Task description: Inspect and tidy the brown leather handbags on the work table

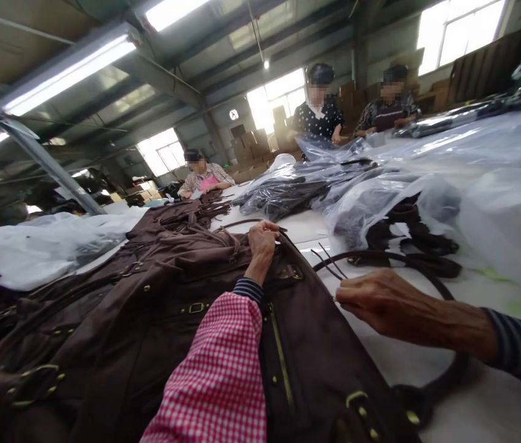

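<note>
A dark brown bag point(223, 357) with brass buckles, a zip and round handles lies across the table in front of me. My left hand point(262, 241) is closed in a pinch at the bag's far edge, where a small dark end sticks out past the fingers. To the right of the bag, my right hand point(375, 301) is closed in a fist just above the table. Two thin dark cords point(329, 261) stick up out of its fingers. A dark round handle point(419, 271) curves behind and below this hand.
Clear plastic bags holding dark items point(288, 184) lie farther along the white table point(486, 375). Another plastic heap point(57, 243) is on the left. Brown bags with strips point(195, 212) lie beyond mine. Three co-workers, one in a polka-dot top point(318, 120), are at the table's far side.
</note>
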### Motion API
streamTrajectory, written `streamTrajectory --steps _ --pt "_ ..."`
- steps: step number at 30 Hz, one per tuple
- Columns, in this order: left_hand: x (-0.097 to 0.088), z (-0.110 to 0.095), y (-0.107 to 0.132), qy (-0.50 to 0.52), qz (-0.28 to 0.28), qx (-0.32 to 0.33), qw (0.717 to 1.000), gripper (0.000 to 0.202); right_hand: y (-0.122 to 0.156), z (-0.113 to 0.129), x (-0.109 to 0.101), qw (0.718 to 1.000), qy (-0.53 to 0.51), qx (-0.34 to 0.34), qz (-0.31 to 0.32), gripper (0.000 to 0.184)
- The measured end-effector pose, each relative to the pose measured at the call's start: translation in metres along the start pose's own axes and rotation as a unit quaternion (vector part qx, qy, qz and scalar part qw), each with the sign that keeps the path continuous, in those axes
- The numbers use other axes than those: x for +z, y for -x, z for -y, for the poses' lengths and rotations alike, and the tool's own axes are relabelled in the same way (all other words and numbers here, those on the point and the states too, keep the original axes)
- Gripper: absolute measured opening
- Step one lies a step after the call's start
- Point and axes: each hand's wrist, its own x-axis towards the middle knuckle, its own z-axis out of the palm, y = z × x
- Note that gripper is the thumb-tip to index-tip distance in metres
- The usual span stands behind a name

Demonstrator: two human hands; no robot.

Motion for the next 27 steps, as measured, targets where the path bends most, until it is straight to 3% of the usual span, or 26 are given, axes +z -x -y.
streamTrajectory --steps 3,6,9,12,14,17,20,22,24,27 --pt "0.001 0.001 -0.002 -0.033 0.014 0.016 0.999 0.020 0.037 0.017 -0.008 0.994 -0.086 0.020 0.065 0.022" --pt "-0.001 -0.003 0.001 -0.083 0.028 0.046 0.995 0.018 0.056 0.021 -0.006 0.978 -0.171 0.065 0.103 0.019" --pt "-0.004 -0.011 0.009 -0.144 0.022 0.096 0.985 0.014 0.060 0.018 0.007 0.974 -0.186 0.082 0.098 0.017" --pt "-0.004 -0.025 0.018 -0.189 -0.004 0.154 0.970 0.021 0.059 0.017 0.018 0.984 -0.151 0.057 0.076 0.019" --pt "-0.002 -0.040 0.025 -0.215 0.037 0.215 0.952 0.026 0.057 0.019 0.019 0.985 -0.148 0.048 0.067 0.020" --pt "-0.003 -0.069 0.043 -0.249 0.182 0.306 0.901 0.032 0.055 0.022 0.015 0.983 -0.164 0.053 0.068 0.021" --pt "-0.016 -0.092 0.077 -0.316 0.357 0.385 0.790 0.037 0.055 0.022 0.014 0.983 -0.161 0.058 0.061 0.020" --pt "-0.030 -0.094 0.105 -0.364 0.433 0.419 0.710 0.034 0.054 0.020 0.016 0.986 -0.152 0.055 0.050 0.020" --pt "-0.043 -0.086 0.130 -0.386 0.444 0.427 0.687 0.033 0.054 0.019 0.019 0.989 -0.139 0.048 0.036 0.020" --pt "-0.052 -0.066 0.154 -0.385 0.402 0.431 0.710 0.045 0.052 0.020 0.019 0.993 -0.108 0.041 0.013 0.017"
